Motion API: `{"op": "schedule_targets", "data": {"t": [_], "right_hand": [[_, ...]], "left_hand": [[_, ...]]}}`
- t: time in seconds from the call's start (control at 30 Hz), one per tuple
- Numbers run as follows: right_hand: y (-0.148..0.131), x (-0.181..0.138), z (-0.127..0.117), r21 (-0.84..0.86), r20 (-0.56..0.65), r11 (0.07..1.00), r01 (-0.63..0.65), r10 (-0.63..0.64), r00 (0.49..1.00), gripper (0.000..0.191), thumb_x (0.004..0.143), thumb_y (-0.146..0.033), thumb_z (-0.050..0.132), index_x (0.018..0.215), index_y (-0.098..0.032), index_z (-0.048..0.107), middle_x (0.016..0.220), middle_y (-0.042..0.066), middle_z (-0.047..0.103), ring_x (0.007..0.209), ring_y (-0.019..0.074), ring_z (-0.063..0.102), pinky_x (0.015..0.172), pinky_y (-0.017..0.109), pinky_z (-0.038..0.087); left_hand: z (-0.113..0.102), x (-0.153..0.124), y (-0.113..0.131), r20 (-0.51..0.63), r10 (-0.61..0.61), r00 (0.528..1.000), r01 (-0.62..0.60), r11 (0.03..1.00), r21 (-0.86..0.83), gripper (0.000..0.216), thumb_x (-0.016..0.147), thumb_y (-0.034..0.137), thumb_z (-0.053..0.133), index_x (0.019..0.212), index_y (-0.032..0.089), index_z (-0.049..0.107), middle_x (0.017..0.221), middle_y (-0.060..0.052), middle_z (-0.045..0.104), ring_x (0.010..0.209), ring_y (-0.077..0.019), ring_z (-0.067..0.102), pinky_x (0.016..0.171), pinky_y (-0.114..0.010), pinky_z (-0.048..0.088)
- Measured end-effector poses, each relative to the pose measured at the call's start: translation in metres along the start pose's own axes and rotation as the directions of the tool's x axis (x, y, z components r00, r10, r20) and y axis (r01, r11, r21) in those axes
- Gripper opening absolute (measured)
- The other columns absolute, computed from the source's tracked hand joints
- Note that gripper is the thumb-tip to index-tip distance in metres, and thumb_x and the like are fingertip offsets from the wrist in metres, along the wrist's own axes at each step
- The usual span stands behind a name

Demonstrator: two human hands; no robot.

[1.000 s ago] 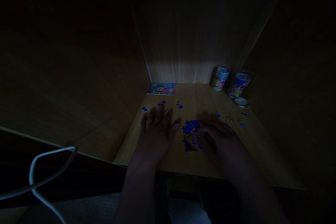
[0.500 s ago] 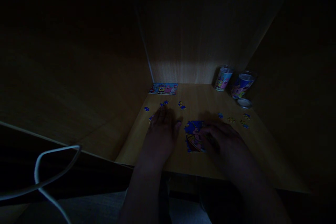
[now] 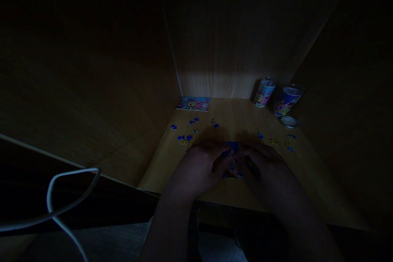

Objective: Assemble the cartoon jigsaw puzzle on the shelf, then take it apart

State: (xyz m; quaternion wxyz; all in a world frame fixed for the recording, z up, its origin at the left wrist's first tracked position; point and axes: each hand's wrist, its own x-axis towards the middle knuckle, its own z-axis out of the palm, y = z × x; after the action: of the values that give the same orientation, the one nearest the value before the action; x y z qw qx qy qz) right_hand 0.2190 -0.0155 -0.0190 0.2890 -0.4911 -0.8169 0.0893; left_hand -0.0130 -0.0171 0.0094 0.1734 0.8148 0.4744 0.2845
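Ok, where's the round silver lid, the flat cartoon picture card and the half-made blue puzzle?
round silver lid (image 3: 290, 121), head view, top face
flat cartoon picture card (image 3: 194, 103), head view, middle
half-made blue puzzle (image 3: 233, 146), head view, top edge

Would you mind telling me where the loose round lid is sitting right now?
In the head view, the round lid lies flat on the wooden desk at the far right, just in front of the blue printed cup and behind a few scattered puzzle pieces.

Wooden desk (image 3: 245, 196) carries a part-built puzzle (image 3: 233, 159) at centre (mostly covered by hands). Loose pieces (image 3: 184, 138) at 10 o'clock, more pieces (image 3: 281, 141) at 2. Picture card (image 3: 194, 103) flat at 11. Two printed tubs (image 3: 278, 97) and a lid (image 3: 290, 121) at 1.
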Motion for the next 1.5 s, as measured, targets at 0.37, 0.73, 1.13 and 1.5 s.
{"op": "schedule_targets", "data": {"t": [0.37,0.73,1.13,1.5], "right_hand": [[-0.002,-0.001,0.0,0.01,-0.011,0.999,-0.038,0.038,0.999,0.013,0.11,-0.03,0.063,0.11,-0.029,0.076,0.128,0.007,0.08,0.121,0.031,0.072,0.109,0.056,0.059],[-0.001,-0.001,0.0,0.019,-0.007,0.999,-0.033,0.033,0.999,0.011,0.109,-0.027,0.065,0.11,-0.028,0.076,0.129,0.007,0.079,0.122,0.0314,0.072,0.11,0.057,0.059],[-0.002,0.0,-0.001,0.02,0.001,0.999,-0.026,0.026,1.0,0.011,0.109,-0.026,0.064,0.112,-0.028,0.075,0.129,0.007,0.079,0.12,0.0306,0.071,0.109,0.057,0.059],[-0.002,-0.001,-0.001,0.005,-0.003,1.0,-0.028,0.028,1.0,0.011,0.109,-0.026,0.064,0.109,-0.028,0.075,0.129,0.007,0.079,0.121,0.0305,0.071,0.111,0.056,0.058]], "left_hand": [[-0.034,-0.004,-0.023,-0.395,-0.42,0.817,0.565,0.721,0.402,0.037,0.098,0.002,0.057,0.126,0.012,0.08,0.126,-0.017,0.081,0.116,-0.0321,0.075,0.103,-0.041,0.061],[-0.04,-0.011,-0.031,-0.295,-0.6,0.744,0.661,0.596,0.456,0.036,0.111,0.024,0.054,0.128,0.019,0.085,0.125,-0.016,0.082,0.107,-0.0346,0.079,0.1,-0.046,0.062],[-0.029,-0.009,-0.05,-0.323,-0.387,0.864,0.503,0.705,0.501,0.033,0.111,0.028,0.056,0.125,0.019,0.085,0.138,-0.016,0.074,0.123,-0.034,0.069,0.114,-0.048,0.057],[-0.03,-0.003,-0.05,-0.283,-0.394,0.875,0.482,0.765,0.426,0.019,0.105,0.023,0.064,0.108,0.017,0.082,0.121,-0.015,0.078,0.117,-0.0352,0.071,0.109,-0.047,0.057]]}}
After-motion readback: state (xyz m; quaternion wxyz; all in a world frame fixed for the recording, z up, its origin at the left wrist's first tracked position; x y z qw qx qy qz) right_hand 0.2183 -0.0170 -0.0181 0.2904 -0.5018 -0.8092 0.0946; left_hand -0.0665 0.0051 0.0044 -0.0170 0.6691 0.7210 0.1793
